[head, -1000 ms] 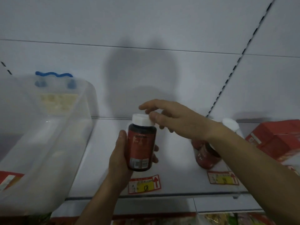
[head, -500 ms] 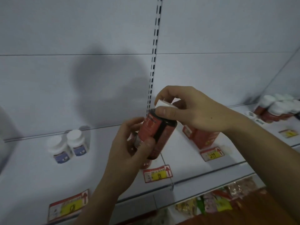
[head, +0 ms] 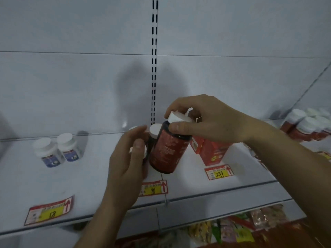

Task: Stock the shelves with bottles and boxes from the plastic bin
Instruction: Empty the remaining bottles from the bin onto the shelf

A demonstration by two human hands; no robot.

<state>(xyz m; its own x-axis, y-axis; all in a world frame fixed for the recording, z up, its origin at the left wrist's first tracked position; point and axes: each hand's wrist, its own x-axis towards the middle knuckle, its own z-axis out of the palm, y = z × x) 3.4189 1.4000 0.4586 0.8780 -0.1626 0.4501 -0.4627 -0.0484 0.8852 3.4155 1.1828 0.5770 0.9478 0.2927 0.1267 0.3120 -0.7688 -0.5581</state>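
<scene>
A dark bottle (head: 167, 151) with a red label and white cap hangs tilted just above the white shelf (head: 89, 185). My right hand (head: 211, 120) grips its cap from above with thumb and fingers. My left hand (head: 125, 161) is beside the bottle's left side, fingers loosely curved, and seems to hold nothing. Right behind it stands another white-capped dark bottle (head: 155, 130), partly hidden by my left hand. The plastic bin is out of view.
Two white bottles with blue labels (head: 47, 153) stand at the shelf's left. A red box (head: 211, 151) stands just right of the held bottle, and several red bottles (head: 304, 126) sit far right. Price tags (head: 154, 188) line the front edge. Snack packets (head: 232, 228) lie below.
The view has swung right from the bin to this shelf section. My left hand has let go of the bottle's body; my right hand now carries it by the cap, lower toward the shelf.
</scene>
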